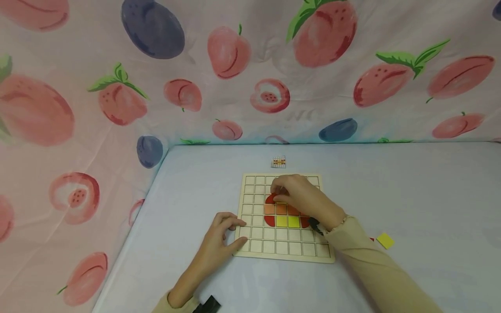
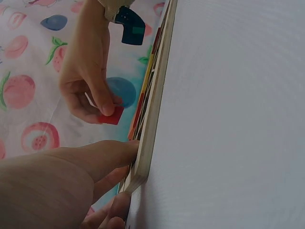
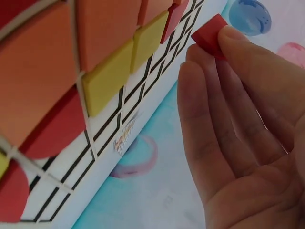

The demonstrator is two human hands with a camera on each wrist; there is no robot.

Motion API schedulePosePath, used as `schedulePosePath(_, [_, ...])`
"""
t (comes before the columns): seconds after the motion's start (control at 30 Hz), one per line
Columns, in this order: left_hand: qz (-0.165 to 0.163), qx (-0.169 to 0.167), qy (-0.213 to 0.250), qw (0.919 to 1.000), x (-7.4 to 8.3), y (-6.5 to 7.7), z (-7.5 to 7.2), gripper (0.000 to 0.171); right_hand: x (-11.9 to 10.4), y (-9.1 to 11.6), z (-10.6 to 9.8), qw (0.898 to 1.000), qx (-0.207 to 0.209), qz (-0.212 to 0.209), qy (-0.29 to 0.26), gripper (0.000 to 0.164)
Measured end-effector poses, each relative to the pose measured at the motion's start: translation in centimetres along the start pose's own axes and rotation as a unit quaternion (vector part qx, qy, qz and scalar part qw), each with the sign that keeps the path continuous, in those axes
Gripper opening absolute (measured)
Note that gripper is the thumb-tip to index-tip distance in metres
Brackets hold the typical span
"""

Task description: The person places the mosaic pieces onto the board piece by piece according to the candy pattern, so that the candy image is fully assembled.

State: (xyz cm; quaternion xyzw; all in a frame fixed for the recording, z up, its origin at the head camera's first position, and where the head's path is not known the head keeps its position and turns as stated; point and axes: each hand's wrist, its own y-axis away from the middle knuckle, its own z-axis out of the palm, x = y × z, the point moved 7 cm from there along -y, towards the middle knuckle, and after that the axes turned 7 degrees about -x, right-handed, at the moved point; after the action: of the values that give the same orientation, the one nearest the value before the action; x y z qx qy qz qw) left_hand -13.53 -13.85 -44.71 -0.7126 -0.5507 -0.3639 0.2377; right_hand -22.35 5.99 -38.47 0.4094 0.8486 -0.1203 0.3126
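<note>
A wooden grid board point(image 1: 262, 248) lies on the white table, partly covered with coloured tiles. My right hand point(image 1: 299, 193) is over its upper middle, pinching a small red tile point(image 3: 209, 36) between thumb and fingertips; in the left wrist view this red tile point(image 2: 112, 116) shows straight edges. On the board are orange tiles point(image 1: 281, 209), two yellow tiles point(image 1: 287, 221) and red rounded pieces point(image 1: 269, 221), some hidden by the right hand and sleeve. My left hand point(image 1: 221, 237) rests with thumb and fingers spread on the board's left edge, touching it.
A small pattern card point(image 1: 278, 162) lies beyond the board. Right of the board, a yellow tile point(image 1: 385, 240) lies on the table by a red piece point(image 1: 372, 239) mostly behind the sleeve. Fruit-printed cloth point(image 1: 270, 56) stands at the back and left.
</note>
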Motion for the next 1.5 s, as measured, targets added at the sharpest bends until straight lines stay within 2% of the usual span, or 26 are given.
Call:
schedulePosePath(0.67, [-0.002, -0.005, 0.004, 1.0, 0.0, 0.0, 0.1, 0.03, -0.3, -3.2, 2.2, 1.0, -0.017, 0.01, -0.01, 0.003])
schedulePosePath(1.1, [-0.002, -0.002, -0.002, 1.0, -0.2, -0.1, 0.0, 0.028, -0.9, -4.0, 2.7, 1.0, -0.015, -0.007, 0.014, 0.002])
schedulePosePath(1.5, [0.0, -0.002, -0.006, 1.0, 0.0, -0.1, 0.0, 0.029, -0.7, -4.1, 3.0, 1.0, -0.021, -0.005, -0.006, 0.004])
